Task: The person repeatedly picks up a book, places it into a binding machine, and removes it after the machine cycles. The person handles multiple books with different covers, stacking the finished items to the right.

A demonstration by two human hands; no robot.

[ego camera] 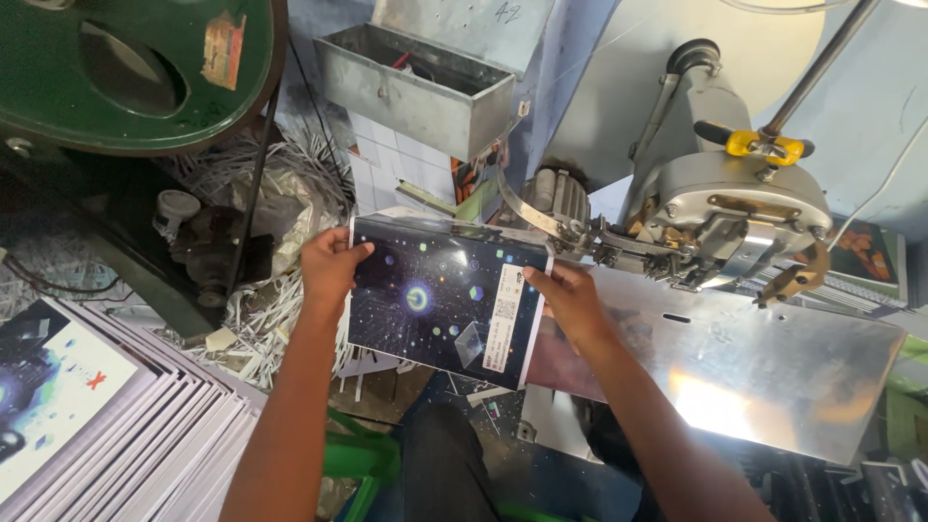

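Left fingers: left hand point(332, 266) clamped on the upper left corner of the dark booklet point(443, 299), thumb lying over the cover, the other fingers hidden behind it.
Right fingers: right hand point(572, 302) grasping the booklet's right edge, just beside its white label strip; fingertips spread flat on the cover.
Booklet: held in the air between both hands, tilted, cover up, starry print with a bright ring near the middle. Its right end sits just left of the stitching machine point(715, 208) and over the left edge of the metal worktop point(773, 377).
Edges: top right corner of the booklet near the machine's curved metal guide point(527, 213); left corner near shredded paper trimmings point(261, 319).
Open room: the gap below the booklet, above the person's lap, is free; the shiny plate to the right lies bare.
Arm pose: both forearms rise from the bottom of the view, left one nearly straight up, right one slanting in from lower right, wrists bent inward.
Surroundings: stack of printed sheets point(106, 425) lower left, well apart; grey metal box point(416, 87) above; green machine housing point(135, 68) upper left.
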